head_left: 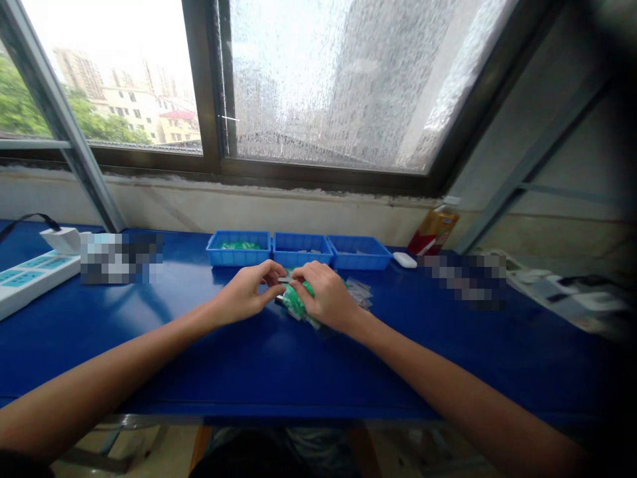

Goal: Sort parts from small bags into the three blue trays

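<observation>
Far L on the blue tabletop (199, 378): a white power strip (34, 279) w/ a white plug (60, 239) at its far end. Next, L bin (239, 257), blue, w/ green bits inside, 1st of 3 in a row near the wall. Person's L hand (249, 289) is in front, thumb & fingers curved w/ a gap btwn, tips right at a small pale pc (284, 279); can't tell if they pinch it. Middle bin (303, 259) stands behind the hands. R hand (326, 295) bends over the green pile (294, 304), which lies on the tabletop in front of that bin; green shows btwn thumb & fingers, can't tell if they're clamped on any. Clear pcs (359, 292) lie just R of the hand. Then R bin (365, 261), a small white case (405, 260) next to it, & an amber-and-red bottle (434, 229) by the wall.
</observation>
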`<state>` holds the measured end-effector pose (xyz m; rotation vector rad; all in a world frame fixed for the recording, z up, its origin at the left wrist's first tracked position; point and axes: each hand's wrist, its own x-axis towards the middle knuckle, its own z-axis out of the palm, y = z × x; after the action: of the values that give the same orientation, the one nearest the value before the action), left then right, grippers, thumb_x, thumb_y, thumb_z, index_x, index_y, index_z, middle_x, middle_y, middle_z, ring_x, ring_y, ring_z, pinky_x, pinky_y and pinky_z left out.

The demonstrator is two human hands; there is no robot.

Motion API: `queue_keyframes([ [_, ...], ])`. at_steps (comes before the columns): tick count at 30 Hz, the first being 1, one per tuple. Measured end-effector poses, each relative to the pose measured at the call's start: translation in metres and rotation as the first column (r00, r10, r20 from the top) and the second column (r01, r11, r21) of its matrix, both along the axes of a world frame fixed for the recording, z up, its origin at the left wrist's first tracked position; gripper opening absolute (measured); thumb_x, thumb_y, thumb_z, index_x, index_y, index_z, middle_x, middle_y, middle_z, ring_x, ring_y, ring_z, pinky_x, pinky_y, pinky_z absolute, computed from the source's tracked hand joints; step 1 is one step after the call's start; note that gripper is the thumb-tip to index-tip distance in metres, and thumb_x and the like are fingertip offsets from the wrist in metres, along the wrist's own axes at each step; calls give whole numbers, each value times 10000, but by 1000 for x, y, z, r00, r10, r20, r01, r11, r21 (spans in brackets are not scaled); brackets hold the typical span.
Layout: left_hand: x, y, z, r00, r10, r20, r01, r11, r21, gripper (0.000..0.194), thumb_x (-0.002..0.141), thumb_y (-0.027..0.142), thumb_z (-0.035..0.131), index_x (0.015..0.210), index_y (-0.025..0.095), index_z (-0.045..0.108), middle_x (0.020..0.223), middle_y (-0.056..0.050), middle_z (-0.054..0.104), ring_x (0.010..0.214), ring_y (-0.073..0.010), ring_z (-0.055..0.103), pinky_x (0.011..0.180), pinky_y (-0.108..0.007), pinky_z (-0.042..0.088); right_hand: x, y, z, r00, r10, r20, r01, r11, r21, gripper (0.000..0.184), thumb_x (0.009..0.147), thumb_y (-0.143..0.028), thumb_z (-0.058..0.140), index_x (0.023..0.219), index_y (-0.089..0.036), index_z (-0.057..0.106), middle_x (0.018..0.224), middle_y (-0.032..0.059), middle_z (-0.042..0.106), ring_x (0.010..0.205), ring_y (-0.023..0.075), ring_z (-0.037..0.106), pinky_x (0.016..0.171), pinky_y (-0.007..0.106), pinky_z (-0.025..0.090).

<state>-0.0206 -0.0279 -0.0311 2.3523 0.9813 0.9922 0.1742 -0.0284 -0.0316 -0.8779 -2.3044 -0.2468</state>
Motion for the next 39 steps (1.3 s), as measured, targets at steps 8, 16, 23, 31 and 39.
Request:
queue_keyframes([
  [8,1,-4,7,988,128,-84,-120,988,93,210,889,262,400,824,162,573,731,-24,661,680,-141,610,640,-238,431,1,-1,-2,1000,10,16,-11,1000,18,197,858,-314,498,973,-165,554,835,65,621,774,189,532,696,313,375],
  [16,3,-2,1,997,77,-19,-76,996,36,207,849,300,489,966,143,554,722,-8,637,659,-120,583,626,-218,431,1,1,-1,1000,-18,-17,19,1000,6,178,879,-275,432,888,-166,572,807,66,603,767,184,517,695,311,366],
  [23,5,-6,6,994,110,-24,-108,992,70,261,885,313,408,805,136,583,705,-16,640,635,-120,571,606,-223,409,-3,-1,-1,997,39,-69,-37,999,21,224,852,-316,493,1000,-156,544,826,63,602,777,186,532,713,310,385],
  [31,6,-5,0,994,79,80,-84,995,58,242,826,327,519,981,143,544,730,-10,628,664,-121,577,620,-222,435,-1,2,-1,995,27,-92,-23,999,39,244,907,-290,395,778,-160,557,757,60,579,738,167,509,692,300,384],
  [39,9,-4,10,994,95,-46,-91,993,78,314,887,360,400,828,138,615,733,-39,657,648,-140,574,610,-246,430,-4,-3,1,988,91,-127,-88,996,30,158,876,-297,456,870,-160,534,824,66,575,783,172,517,722,302,402],
])
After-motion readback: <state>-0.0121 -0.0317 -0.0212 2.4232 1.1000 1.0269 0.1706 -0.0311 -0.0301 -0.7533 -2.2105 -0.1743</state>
